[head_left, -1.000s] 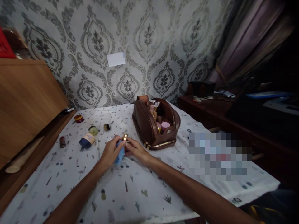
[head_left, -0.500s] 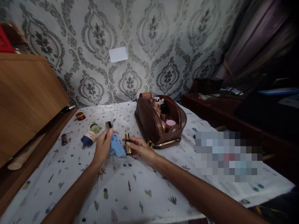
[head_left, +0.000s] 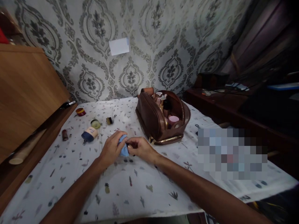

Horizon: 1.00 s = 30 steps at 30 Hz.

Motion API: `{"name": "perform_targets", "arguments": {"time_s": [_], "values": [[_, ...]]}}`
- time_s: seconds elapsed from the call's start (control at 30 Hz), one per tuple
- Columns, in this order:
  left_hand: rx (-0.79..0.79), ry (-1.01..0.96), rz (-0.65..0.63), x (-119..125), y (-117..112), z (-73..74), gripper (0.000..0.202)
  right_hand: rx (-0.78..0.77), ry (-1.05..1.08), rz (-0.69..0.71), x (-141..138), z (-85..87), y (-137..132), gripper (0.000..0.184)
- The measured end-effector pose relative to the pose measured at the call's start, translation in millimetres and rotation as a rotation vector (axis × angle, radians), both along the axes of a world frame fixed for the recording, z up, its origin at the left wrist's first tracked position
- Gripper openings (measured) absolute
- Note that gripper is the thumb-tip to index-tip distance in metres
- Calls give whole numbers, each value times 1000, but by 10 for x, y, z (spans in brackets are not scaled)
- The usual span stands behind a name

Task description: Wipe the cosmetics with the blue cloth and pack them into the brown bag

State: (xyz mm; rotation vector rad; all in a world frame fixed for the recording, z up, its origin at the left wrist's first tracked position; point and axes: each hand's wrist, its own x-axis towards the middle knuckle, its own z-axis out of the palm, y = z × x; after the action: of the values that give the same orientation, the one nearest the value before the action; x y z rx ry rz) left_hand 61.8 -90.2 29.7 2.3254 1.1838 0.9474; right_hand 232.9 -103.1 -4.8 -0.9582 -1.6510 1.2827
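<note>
My left hand (head_left: 114,145) is closed on a light blue cloth (head_left: 124,150), which is bunched between my two hands. Pressed up against the cloth, my right hand (head_left: 140,148) has its fingers closed round a small gold tube, now almost wholly covered by fingers and cloth. Just beyond my right hand stands a brown leather cosmetic bag (head_left: 151,116), unzipped, with several bottles and a pink-lidded jar (head_left: 173,119) inside. Left of my left hand lies a bottle with a dark blue and cream body (head_left: 89,134).
Behind the bottle lie a green round container (head_left: 95,123) and a small black-and-gold piece (head_left: 109,120). A red-and-yellow jar (head_left: 80,111) and a dark red tube (head_left: 64,135) are farther left. A wooden cabinet (head_left: 28,102) borders the left; a blurred patch covers the right.
My hands have come together, and the cloth now wraps over the gold tube that stood visible in my right hand. The view has tipped slightly.
</note>
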Motion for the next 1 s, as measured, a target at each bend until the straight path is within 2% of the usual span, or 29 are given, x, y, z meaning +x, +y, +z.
{"name": "perform_targets", "arguments": {"time_s": [0.03,0.13,0.23,0.33,0.43,0.53,0.6,0.67,0.73,0.87,0.93,1.0], "values": [[-4,-4,38,-4,0,-5,20,107,-102,-64,-11,3,-23,6],[-30,-22,154,-4,-3,-19,18,380,-359,-166,-51,3,-105,21],[-33,-31,208,0,-10,-13,20,479,-419,-173,-87,-8,-168,21],[-17,-65,137,-13,-10,26,19,435,-357,-211,-86,-10,-167,21],[-24,-77,-52,-56,20,83,29,212,-140,-243,-48,-7,-101,26],[-42,-45,-208,-112,71,120,28,-42,160,-186,-10,-13,-21,33],[-81,-20,-237,-139,100,121,28,-182,294,-125,3,-20,9,41],[-139,-9,-231,-152,117,105,28,-254,339,-74,6,-21,12,48],[-183,-11,-201,-151,122,77,28,-185,277,-83,8,-9,-7,47],[-225,-31,-132,-137,121,8,32,102,-39,-230,22,47,-59,43],[-257,-75,-121,-133,124,-15,33,147,-118,-249,27,65,-72,46],[-298,-128,-132,-130,129,-19,34,129,-94,-220,25,59,-68,43]]}}
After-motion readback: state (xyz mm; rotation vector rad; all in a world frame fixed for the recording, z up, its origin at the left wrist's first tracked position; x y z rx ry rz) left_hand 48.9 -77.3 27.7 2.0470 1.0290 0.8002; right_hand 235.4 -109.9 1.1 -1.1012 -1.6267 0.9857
